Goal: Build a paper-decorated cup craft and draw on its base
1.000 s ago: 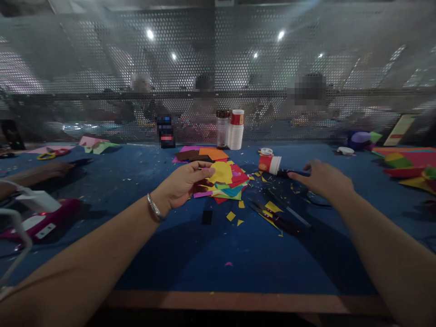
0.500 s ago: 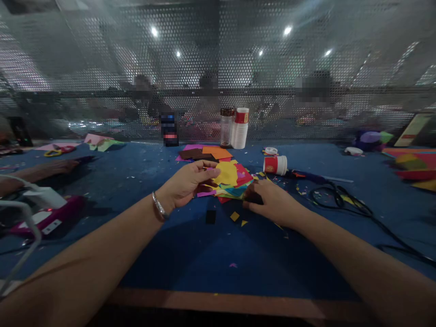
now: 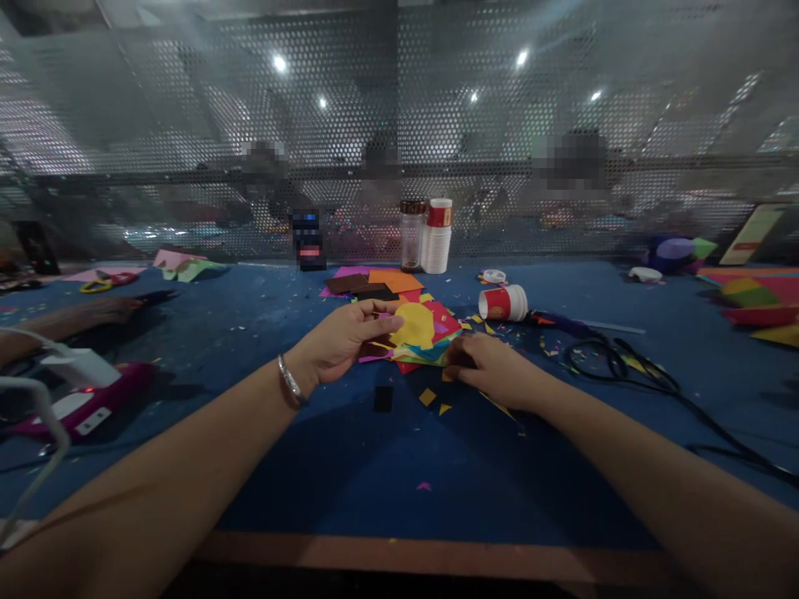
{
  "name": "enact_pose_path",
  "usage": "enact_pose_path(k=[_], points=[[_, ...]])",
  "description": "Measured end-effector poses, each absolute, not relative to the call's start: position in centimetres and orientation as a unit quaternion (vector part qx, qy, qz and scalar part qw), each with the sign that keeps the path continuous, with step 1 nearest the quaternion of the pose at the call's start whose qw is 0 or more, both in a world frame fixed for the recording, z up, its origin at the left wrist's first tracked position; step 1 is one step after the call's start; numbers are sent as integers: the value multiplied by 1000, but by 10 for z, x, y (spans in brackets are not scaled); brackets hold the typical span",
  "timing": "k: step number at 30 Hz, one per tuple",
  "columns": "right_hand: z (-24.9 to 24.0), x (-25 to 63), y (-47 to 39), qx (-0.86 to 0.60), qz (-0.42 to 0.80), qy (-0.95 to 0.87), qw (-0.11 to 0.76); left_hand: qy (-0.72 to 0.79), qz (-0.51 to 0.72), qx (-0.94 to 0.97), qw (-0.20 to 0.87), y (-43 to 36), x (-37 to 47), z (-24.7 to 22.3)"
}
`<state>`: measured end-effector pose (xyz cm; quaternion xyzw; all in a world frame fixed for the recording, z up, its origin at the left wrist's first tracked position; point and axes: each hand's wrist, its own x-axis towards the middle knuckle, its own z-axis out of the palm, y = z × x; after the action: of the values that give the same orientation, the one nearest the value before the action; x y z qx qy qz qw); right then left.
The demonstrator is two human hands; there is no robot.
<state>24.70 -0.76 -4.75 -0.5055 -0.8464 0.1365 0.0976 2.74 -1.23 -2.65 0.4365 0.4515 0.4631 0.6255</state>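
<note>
The step in hand looks like holding a cut piece of paper steady over the work while the other hand is busy low down beside it. The left hand (image 3: 334, 345) has its grip closed, thumb and fingers pinching the left edge of a yellow paper disc (image 3: 415, 324), which lies in front of a loose stack of coloured paper (image 3: 446, 316) in the middle of the bench (image 3: 349, 482). The right hand (image 3: 503, 372) is at the stack's right near corner, fingers bent inward and pointing down; the light is dim and its fingertips are in shadow, so I cannot tell whether that grip is apart, together or clamped on something. Yellow scraps (image 3: 428, 397) and a black square (image 3: 383, 398) lie just nearer the bench's front edge, and a tipped paper cup (image 3: 504, 303) rests beyond the right hand. As I judge it, the next move calls for a light, steady left pinch, since thin paper would crease easily, and for careful right fingers among the loose pieces.
</note>
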Motion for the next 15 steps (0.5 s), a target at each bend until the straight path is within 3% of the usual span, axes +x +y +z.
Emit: enact_pose_path(k=[8, 15], points=[[-43, 257, -8, -489, 166, -834, 194, 436, 441, 445, 646, -8, 24, -32], [-50, 264, -7, -456, 332, -753, 340, 448, 455, 443, 630, -9, 27, -31]])
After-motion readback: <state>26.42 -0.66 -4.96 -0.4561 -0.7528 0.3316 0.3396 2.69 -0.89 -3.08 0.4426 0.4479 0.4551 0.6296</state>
